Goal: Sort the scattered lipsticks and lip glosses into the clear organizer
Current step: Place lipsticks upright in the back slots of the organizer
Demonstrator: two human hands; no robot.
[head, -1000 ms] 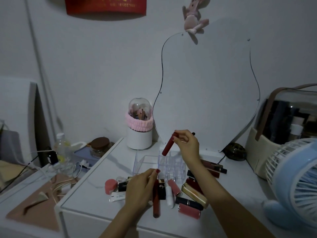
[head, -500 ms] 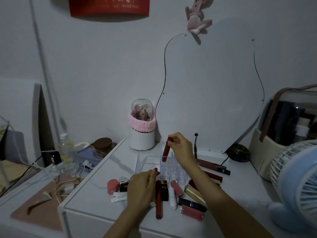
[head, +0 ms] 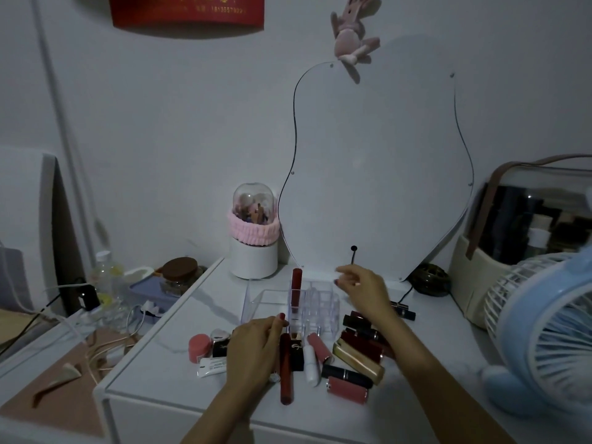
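Desk with a clear organizer near its middle, in front of a wavy-edged mirror. One dark red lip gloss stands upright in a cell at the organizer's left side — the other cells that can be seen hold nothing. The right hand hovers above the organizer's right part with fingers loosely spread, its grip released and holding nothing. The left hand rests palm down on the scattered pile just in front of the organizer; its fingers lie relaxed over the items, and whether any is grasped underneath cannot be told. Beside this hand lies a long red gloss tube, touching a black lipstick; further right are a white tube, a pink lipstick, a gold case, a black tube and a pink tube nearest the desk's front edge. To the left of the hand lie a pink round-capped item and a white sachet. A white brush holder with a clear dome and pink band stands at the back; a blue fan stands at the right.
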